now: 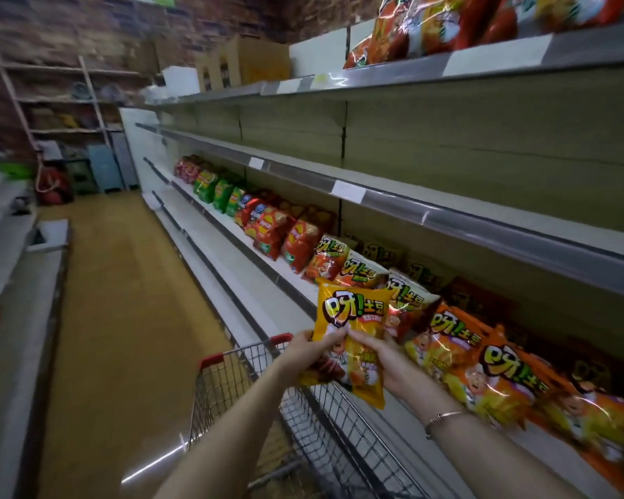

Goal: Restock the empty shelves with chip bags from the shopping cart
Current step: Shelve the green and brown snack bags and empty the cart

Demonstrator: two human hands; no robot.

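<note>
While hands point(308, 349) grip it, chip bag point(350, 311) upright, top up.

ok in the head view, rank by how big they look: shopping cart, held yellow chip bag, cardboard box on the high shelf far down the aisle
1. shopping cart
2. yellow chip bag
3. cardboard box
The box is much farther from the camera than the bag, so it may really be the bigger of the two.

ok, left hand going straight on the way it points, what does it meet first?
Probably the row of shelved bags behind the yellow chip bag it holds: the left hand points up-right toward them. Depth is unclear.
</note>
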